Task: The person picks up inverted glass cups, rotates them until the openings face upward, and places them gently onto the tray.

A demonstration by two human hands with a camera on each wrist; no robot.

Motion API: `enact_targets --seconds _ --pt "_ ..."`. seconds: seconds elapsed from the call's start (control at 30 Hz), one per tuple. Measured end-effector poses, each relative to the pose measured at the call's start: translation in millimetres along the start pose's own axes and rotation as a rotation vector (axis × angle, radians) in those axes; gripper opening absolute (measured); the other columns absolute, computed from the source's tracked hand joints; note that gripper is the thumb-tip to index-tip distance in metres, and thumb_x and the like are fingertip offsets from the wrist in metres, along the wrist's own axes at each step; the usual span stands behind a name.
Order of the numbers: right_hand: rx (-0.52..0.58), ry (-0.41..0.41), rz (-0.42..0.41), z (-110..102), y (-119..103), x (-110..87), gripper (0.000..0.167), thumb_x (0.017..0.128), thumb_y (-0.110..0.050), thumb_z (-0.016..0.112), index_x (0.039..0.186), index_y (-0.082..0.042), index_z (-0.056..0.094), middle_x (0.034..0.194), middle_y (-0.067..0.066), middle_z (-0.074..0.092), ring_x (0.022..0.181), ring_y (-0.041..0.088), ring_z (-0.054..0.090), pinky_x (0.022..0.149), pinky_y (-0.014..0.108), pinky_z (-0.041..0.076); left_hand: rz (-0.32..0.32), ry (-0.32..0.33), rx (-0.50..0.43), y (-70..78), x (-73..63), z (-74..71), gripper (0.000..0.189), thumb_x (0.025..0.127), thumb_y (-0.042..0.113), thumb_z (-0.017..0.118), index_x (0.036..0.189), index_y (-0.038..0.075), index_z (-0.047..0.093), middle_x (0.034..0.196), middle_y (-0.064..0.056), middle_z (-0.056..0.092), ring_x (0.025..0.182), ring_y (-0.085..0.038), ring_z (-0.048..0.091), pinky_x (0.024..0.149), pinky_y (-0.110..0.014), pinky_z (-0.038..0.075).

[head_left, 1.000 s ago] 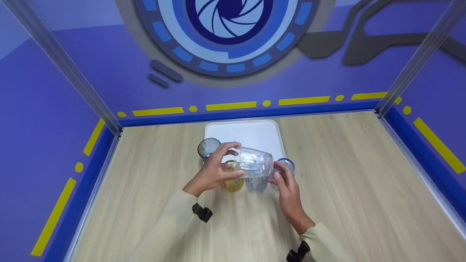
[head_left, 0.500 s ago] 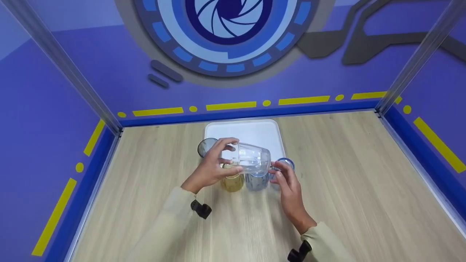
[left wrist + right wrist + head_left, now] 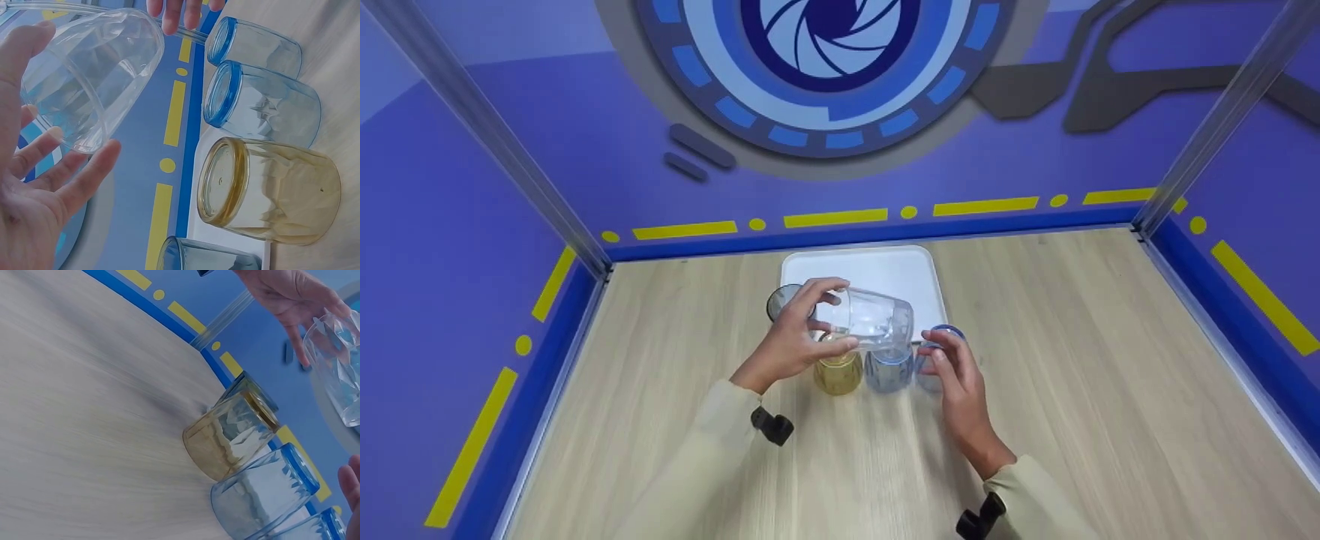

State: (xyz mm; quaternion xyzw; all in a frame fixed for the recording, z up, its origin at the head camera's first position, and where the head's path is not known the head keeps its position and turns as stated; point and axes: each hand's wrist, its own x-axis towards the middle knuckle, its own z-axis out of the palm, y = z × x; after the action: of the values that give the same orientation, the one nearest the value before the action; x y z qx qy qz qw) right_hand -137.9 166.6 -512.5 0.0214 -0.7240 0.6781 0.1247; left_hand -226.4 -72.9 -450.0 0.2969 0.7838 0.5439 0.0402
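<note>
My left hand [image 3: 791, 337] holds a clear faceted drinking glass [image 3: 881, 319] on its side, thumb and fingers spread around its wide end. The glass hangs above the row of other glasses, its narrower end pointing right. My right hand [image 3: 966, 401] is apart from it, with fingers loosely bent and nothing held, overlapping a blue-tinted glass [image 3: 928, 376] in the head view. Another blue-tinted glass [image 3: 270, 107] and a yellow-tinted glass [image 3: 281, 191] stand beside it, thick-ringed ends up. A dark grey-blue glass [image 3: 781, 301] is partly hidden behind my left hand.
A white tray [image 3: 862, 262] lies behind the glasses, near the back wall, on a wood-grain table [image 3: 1072, 360]. Purple-blue panels [image 3: 660, 202] with metal corner posts enclose the table at the back and sides.
The left hand has lifted the clear glass slightly up and left. The right fingers, at the glass's narrow end earlier, have come away from it, uncovering more of the blue glasses.
</note>
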Motion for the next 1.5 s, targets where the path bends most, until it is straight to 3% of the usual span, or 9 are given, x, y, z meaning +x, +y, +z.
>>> enact_targets --seconds 0.13,0.23,0.33,0.47,0.7,1.03,1.17,1.4,1.5 --pt "-0.004 0.005 -0.009 -1.2 -0.3 1.1 0.034 0.104 -0.020 0.043 0.134 -0.003 0.045 0.129 0.006 0.055 0.115 0.016 0.058 0.088 0.022 0.052 0.033 0.007 -0.001 0.1 0.6 -1.2 0.069 0.078 0.022 0.081 0.138 0.023 0.046 0.138 0.000 0.045 0.122 -0.026 0.047 0.087 -0.044 0.056" --pt "-0.011 0.003 -0.019 -2.3 -0.2 1.9 0.034 0.104 -0.019 0.042 0.133 -0.003 0.045 0.129 0.006 0.055 0.115 0.020 0.058 0.088 0.021 0.051 0.042 0.016 0.010 1.1 1.7 -1.9 0.069 0.078 0.025 0.082 0.137 0.027 0.046 0.137 0.001 0.045 0.122 -0.027 0.047 0.087 -0.045 0.056" --pt "-0.015 0.005 -0.029 -3.4 -0.4 2.6 0.033 0.104 -0.019 0.042 0.133 -0.003 0.045 0.129 0.005 0.055 0.117 0.026 0.057 0.089 0.023 0.051 0.038 0.023 0.028 1.8 2.9 -2.6 0.070 0.077 0.027 0.082 0.137 0.025 0.047 0.137 0.000 0.045 0.121 -0.024 0.047 0.087 -0.044 0.056" --pt "-0.026 0.012 -0.042 -4.9 -0.9 3.6 0.033 0.104 -0.019 0.043 0.133 -0.004 0.047 0.128 0.005 0.055 0.117 0.024 0.057 0.089 0.022 0.051 0.035 0.030 0.061 2.7 4.4 -4.0 0.071 0.077 0.030 0.082 0.138 0.021 0.047 0.137 0.001 0.045 0.119 -0.020 0.047 0.086 -0.040 0.057" --pt "-0.062 0.047 -0.065 -8.2 -0.9 7.0 0.030 0.103 -0.016 0.045 0.130 -0.004 0.051 0.125 0.008 0.058 0.113 0.013 0.057 0.089 0.018 0.050 0.043 0.048 0.131 4.5 8.5 -5.9 0.068 0.076 0.035 0.082 0.135 0.030 0.048 0.136 0.008 0.045 0.117 -0.013 0.047 0.083 -0.033 0.057" --pt "-0.108 0.059 -0.088 -9.8 -1.6 9.4 0.029 0.101 -0.013 0.048 0.129 -0.005 0.053 0.127 0.014 0.058 0.117 0.027 0.054 0.091 0.014 0.046 0.040 0.044 0.255 6.3 14.1 -7.8 0.069 0.076 0.034 0.082 0.136 0.028 0.048 0.137 0.007 0.044 0.115 -0.010 0.046 0.082 -0.023 0.055" --pt "-0.113 0.054 -0.088 -10.2 -3.8 8.9 0.030 0.101 -0.013 0.047 0.130 -0.005 0.053 0.128 0.013 0.057 0.117 0.023 0.054 0.092 0.013 0.045 0.049 0.044 0.310 6.8 15.7 -7.0 0.070 0.076 0.037 0.081 0.137 0.029 0.048 0.138 0.007 0.044 0.118 -0.011 0.048 0.083 -0.025 0.055" --pt "-0.155 0.068 -0.086 -12.8 -0.7 8.5 0.030 0.101 -0.015 0.049 0.129 -0.008 0.054 0.126 0.013 0.059 0.116 0.018 0.054 0.090 0.013 0.044 0.052 0.040 0.362 5.6 19.0 -5.6 0.073 0.075 0.034 0.083 0.139 0.025 0.049 0.140 0.002 0.044 0.126 -0.018 0.048 0.087 -0.040 0.056" --pt "-0.172 0.071 -0.086 -14.1 0.8 9.0 0.030 0.100 -0.017 0.051 0.129 -0.009 0.055 0.125 0.011 0.060 0.114 0.015 0.054 0.089 0.014 0.044 0.043 0.038 0.372 5.8 19.3 -5.4 0.074 0.075 0.033 0.083 0.139 0.026 0.048 0.140 0.002 0.043 0.128 -0.018 0.046 0.090 -0.040 0.055"
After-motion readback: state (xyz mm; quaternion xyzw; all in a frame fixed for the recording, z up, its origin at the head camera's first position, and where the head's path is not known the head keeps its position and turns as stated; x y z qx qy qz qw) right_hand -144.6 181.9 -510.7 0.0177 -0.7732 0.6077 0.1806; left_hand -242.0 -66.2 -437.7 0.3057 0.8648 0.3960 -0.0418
